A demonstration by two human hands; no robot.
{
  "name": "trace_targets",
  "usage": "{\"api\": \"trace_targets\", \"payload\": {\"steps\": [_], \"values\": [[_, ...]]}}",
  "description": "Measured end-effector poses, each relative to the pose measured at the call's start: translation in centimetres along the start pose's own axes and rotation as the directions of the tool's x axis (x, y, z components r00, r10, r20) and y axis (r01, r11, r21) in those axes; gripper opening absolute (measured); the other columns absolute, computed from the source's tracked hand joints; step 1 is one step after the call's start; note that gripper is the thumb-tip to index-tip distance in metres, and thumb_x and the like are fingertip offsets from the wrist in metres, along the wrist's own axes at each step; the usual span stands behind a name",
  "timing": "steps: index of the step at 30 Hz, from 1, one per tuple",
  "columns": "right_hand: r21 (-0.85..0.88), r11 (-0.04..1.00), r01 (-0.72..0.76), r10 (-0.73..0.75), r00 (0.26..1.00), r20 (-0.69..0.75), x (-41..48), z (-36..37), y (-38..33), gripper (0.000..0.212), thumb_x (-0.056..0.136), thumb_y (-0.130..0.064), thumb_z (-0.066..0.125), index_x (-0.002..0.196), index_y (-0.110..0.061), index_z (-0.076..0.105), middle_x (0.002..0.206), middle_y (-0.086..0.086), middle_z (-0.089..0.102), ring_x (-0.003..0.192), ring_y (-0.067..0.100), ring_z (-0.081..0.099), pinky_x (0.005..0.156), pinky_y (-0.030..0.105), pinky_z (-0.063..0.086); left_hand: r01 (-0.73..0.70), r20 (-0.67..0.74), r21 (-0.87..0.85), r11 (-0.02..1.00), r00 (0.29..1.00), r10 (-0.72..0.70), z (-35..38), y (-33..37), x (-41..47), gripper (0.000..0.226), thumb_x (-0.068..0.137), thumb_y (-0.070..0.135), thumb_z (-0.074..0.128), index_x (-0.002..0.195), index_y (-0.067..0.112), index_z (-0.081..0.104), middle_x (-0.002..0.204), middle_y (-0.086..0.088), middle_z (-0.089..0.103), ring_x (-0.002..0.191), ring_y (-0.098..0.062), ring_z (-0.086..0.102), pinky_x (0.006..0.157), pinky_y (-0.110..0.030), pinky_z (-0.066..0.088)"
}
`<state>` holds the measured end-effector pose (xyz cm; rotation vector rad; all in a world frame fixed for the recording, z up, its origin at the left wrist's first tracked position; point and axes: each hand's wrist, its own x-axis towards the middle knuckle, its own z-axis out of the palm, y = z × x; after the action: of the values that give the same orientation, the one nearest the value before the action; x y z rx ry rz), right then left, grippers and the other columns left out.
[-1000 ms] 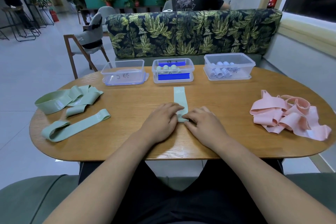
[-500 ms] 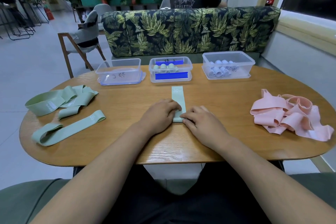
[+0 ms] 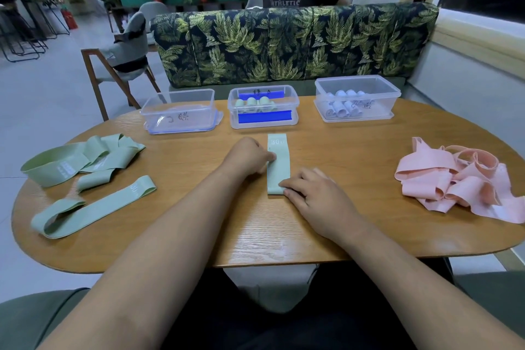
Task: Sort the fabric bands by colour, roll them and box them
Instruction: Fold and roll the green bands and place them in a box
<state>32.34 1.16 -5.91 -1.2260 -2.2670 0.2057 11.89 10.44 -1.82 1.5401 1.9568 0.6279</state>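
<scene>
A mint green band [image 3: 278, 162] lies flat and lengthwise in the middle of the wooden table [image 3: 355, 150]. My left hand [image 3: 247, 158] rests at its left edge, fingertips touching the fabric about halfway up. My right hand [image 3: 315, 196] presses on the band's near end. More green bands [image 3: 82, 159] lie heaped at the left, with one long green loop [image 3: 93, 207] in front of them. A pile of pink bands [image 3: 460, 182] sits at the right.
Three clear boxes stand along the far edge: a left box [image 3: 181, 111] with no rolls visible inside, a middle box [image 3: 264, 108] with green rolls, a right box [image 3: 358, 99] with pale rolls. A leaf-print sofa [image 3: 284, 45] stands behind, a person sitting beyond it.
My left hand has slid away from the near end up along the band's left edge. The band now lies unrolled and longer. My right hand stays at the near end.
</scene>
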Motion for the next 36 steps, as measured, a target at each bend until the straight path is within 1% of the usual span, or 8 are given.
{"api": "trace_targets", "payload": {"steps": [5, 9, 13, 18, 23, 26, 31, 36], "values": [[0.008, 1.0, 0.004, -0.004, 1.0, 0.009, 0.0, 0.0, 0.1, 0.027, 0.108, -0.041, 0.052, 0.126, -0.036, 0.071, 0.108, -0.019, 0.055, 0.1, 0.003, 0.041, 0.09, 0.034, 0.042, 0.019, 0.006, -0.008, 1.0, 1.0, -0.019, -0.3, 0.0, -0.1, 0.022, 0.091, 0.033, 0.073, 0.093, 0.011, 0.073, 0.079, -0.011, 0.077, 0.063, -0.026, 0.062, 0.064, -0.031, 0.051], [-0.01, 1.0, -0.005, 0.005, 0.999, 0.035, 0.3, -0.1, 0.0, 0.029, 0.109, -0.04, 0.049, 0.129, -0.037, 0.07, 0.112, -0.017, 0.056, 0.108, 0.007, 0.046, 0.095, 0.035, 0.044, -0.099, -0.059, 0.035, 0.994, 0.993, 0.101, 0.0, -0.9, -0.5, 0.016, 0.092, 0.028, 0.07, 0.086, 0.014, 0.068, 0.081, -0.003, 0.074, 0.076, -0.022, 0.066, 0.066, -0.033, 0.051], [0.0, 1.0, 0.012, -0.012, 1.0, 0.028, 1.2, -0.2, 0.0, 0.026, 0.107, -0.035, 0.054, 0.124, -0.033, 0.073, 0.112, -0.014, 0.055, 0.108, 0.01, 0.047, 0.092, 0.039, 0.048, -0.23, -0.162, 0.044, 0.972, 0.959, 0.234, 0.8, -2.2, -0.7, 0.011, 0.092, 0.028, 0.071, 0.095, 0.022, 0.061, 0.089, 0.008, 0.068, 0.086, -0.013, 0.063, 0.069, -0.03, 0.048], [0.062, 0.992, 0.107, -0.107, 0.994, -0.004, 2.2, -0.3, -0.4, 0.018, 0.101, -0.014, 0.059, 0.102, -0.028, 0.07, 0.104, -0.015, 0.061, 0.098, 0.008, 0.046, 0.086, 0.033, 0.047, -0.482, -0.143, 0.113, 0.869, 0.857, 0.495, 1.3, -3.4, -0.3, 0.013, 0.098, 0.024, 0.067, 0.105, 0.035, 0.068, 0.12, 0.014, 0.06, 0.119, -0.014, 0.051, 0.101, -0.034, 0.045], [0.088, 0.986, 0.144, -0.144, 0.99, -0.004, 2.2, -0.1, 0.3, 0.022, 0.1, -0.008, 0.06, 0.102, -0.025, 0.073, 0.106, -0.015, 0.066, 0.098, 0.0, 0.042, 0.085, 0.02, 0.038, -0.482, -0.038, 0.252, 0.839, 0.862, 0.506, 0.8, -3.0, 0.1, 0.02, 0.101, 0.028, 0.055, 0.104, 0.041, 0.069, 0.119, 0.02, 0.064, 0.119, -0.014, 0.054, 0.105, -0.045, 0.04], [0.126, 0.981, 0.147, -0.15, 0.989, 0.016, 2.7, -0.2, 1.0, 0.019, 0.101, -0.011, 0.061, 0.108, -0.024, 0.073, 0.11, -0.016, 0.069, 0.099, -0.004, 0.042, 0.089, 0.016, 0.037, -0.502, -0.02, 0.241, 0.831, 0.853, 0.521, 0.2, -3.2, 0.8, 0.018, 0.098, 0.029, 0.055, 0.101, 0.041, 0.068, 0.114, 0.021, 0.065, 0.114, -0.014, 0.057, 0.105, -0.047, 0.045], [0.125, 0.984, 0.128, -0.144, 0.981, 0.132, 4.2, -0.6, 2.5, 0.026, 0.095, -0.027, 0.073, 0.12, -0.028, 0.072, 0.115, -0.017, 0.069, 0.111, 0.009, 0.054, 0.097, 0.023, 0.044, -0.55, 0.025, 0.158, 0.82, 0.833, 0.553, -0.5, -3.7, 2.1, 0.023, 0.098, 0.021, 0.055, 0.1, 0.037, 0.071, 0.111, 0.021, 0.066, 0.112, -0.013, 0.058, 0.106, -0.047, 0.046], [0.149, 0.979, 0.142, -0.168, 0.969, 0.18, 5.8, -0.6, 3.3, 0.031, 0.094, -0.039, 0.072, 0.124, -0.032, 0.073, 0.121, -0.019, 0.065, 0.117, 0.008, 0.051, 0.106, 0.027, 0.041, -0.585, 0.072, 0.112, 0.803, 0.811, 0.581, -1.1, -4.4, 2.7, 0.024, 0.098, 0.027, 0.05, 0.106, 0.037, 0.07, 0.113, 0.021, 0.067, 0.117, -0.01, 0.055, 0.11, -0.045, 0.044]]}}
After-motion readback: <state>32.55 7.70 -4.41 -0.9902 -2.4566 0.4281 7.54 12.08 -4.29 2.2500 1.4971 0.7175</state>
